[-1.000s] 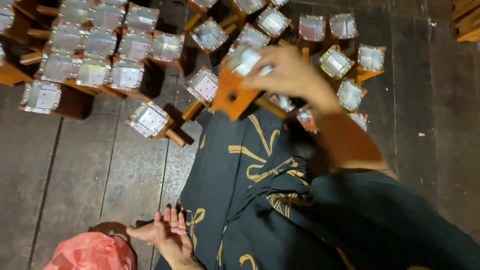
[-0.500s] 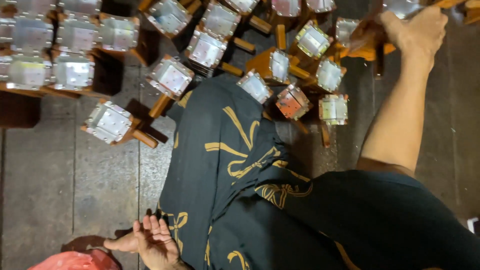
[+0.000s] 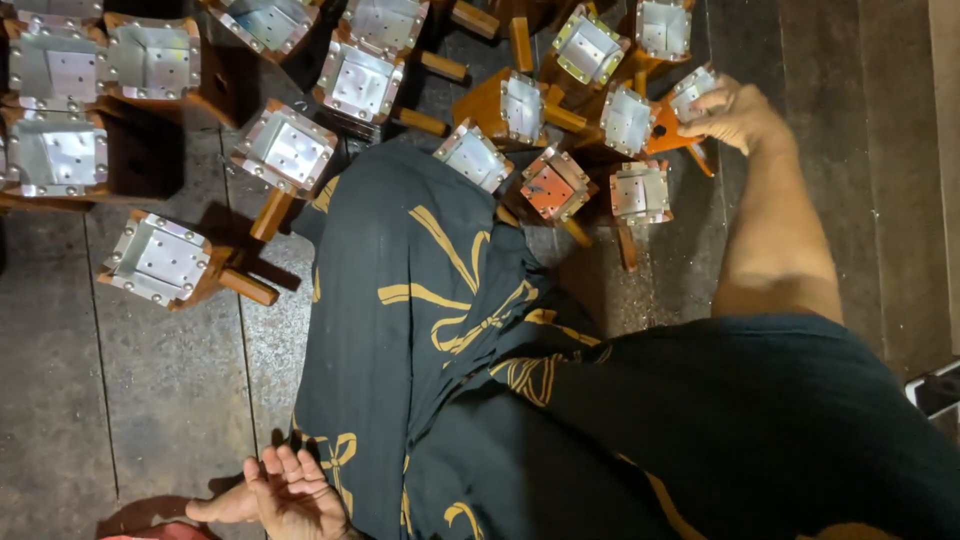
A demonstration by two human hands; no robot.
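My right hand (image 3: 738, 112) reaches far forward on the right and grips a wooden block with a metal-lined box end (image 3: 680, 108), one of a cluster of such pieces with peg handles. Close beside it lie other metal-lined wooden blocks (image 3: 640, 190) and one with a reddish inside (image 3: 553, 185). My left hand (image 3: 285, 490) rests low at the bottom left, palm up with fingers apart, holding nothing, next to my dark cloth with gold pattern (image 3: 430, 300) over my legs.
Rows of the same metal-lined wooden boxes (image 3: 60, 110) fill the upper left; one (image 3: 160, 260) lies apart on the grey stone floor (image 3: 150, 400). Something red (image 3: 150, 530) shows at the bottom edge. A small device edge (image 3: 935, 388) sits at the right.
My right hand moved from the upper centre to the far right, then came lower onto a block in the cluster. The view shifted right. My left hand stayed open.
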